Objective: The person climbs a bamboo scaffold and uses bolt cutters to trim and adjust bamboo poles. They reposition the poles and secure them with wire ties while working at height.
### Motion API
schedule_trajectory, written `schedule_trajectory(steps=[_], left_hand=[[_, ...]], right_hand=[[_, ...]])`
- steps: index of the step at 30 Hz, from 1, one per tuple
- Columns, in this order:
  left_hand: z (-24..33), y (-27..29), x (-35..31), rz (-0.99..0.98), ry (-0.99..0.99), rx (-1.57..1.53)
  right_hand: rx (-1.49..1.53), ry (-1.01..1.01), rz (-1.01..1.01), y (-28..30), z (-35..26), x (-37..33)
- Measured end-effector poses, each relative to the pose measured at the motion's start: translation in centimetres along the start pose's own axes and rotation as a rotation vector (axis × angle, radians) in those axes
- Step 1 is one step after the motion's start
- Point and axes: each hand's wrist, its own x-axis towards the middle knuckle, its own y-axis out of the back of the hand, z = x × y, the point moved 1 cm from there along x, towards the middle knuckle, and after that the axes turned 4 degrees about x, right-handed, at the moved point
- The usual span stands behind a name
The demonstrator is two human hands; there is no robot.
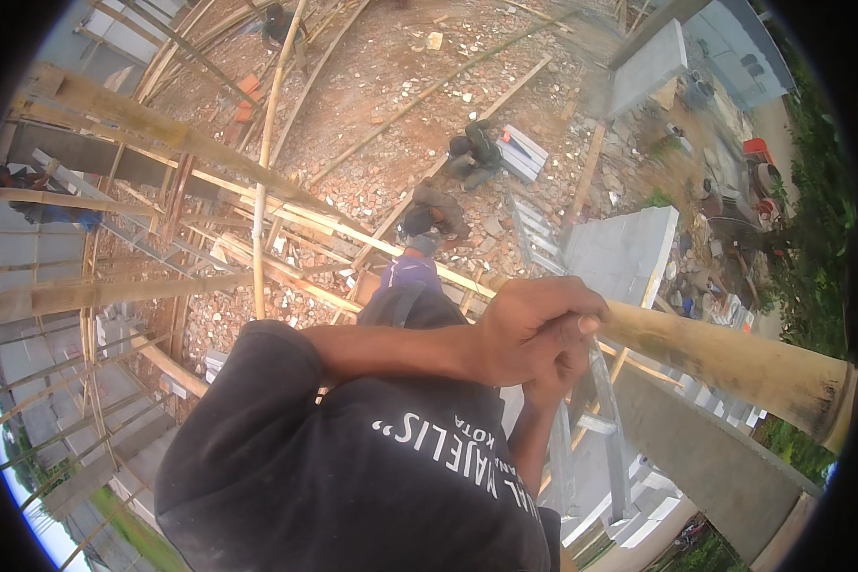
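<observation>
A thick bamboo pole (725,357) runs from the middle of the view out to the right. My left hand (543,322) lies over it with the fingers curled closed around it, and its forearm crosses in front of my black shirt. Just below the pole is my right hand (561,375), coming up from underneath with its fingers bent and pressed together against the left hand. Whatever the right fingers hold is hidden. An aluminium ladder (596,422) stands under the pole, close beside the right hand.
Far below lies rubble-covered ground (400,86). Bamboo scaffolding (95,291) crosses the left side. A crouching person (474,157) is beside stacked grey blocks (522,153), with another person (432,217) nearer. A grey block wall (624,253) and a concrete beam (696,458) stand at right.
</observation>
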Motion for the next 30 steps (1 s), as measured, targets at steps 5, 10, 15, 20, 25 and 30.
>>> schedule_trajectory(steps=[5,10,15,20,25,30], left_hand=[[-0.8,1.2,1.5,0.056,0.655,-0.928],[0.7,3.7,3.9,0.171,0.536,-1.091],[2.3,2.7,3.2,0.103,0.38,-0.721],[-0.1,3.9,6.1,0.149,0.385,-0.623],[0.6,5.7,6.1,0.201,0.539,-0.814],[1.5,4.4,6.1,0.07,0.545,-0.823]], right_hand=[[0.233,-0.222,-0.066,-0.4,0.5,-0.5],[0.153,-0.108,-0.015,0.2,2.6,-1.3],[-0.218,-0.048,-0.041,-0.9,3.0,-0.7],[-0.323,0.271,-0.553,-2.4,-2.8,-0.1],[-0.537,0.279,0.189,0.5,-2.1,0.0],[-0.553,0.065,-0.05,-3.3,1.4,1.7]])
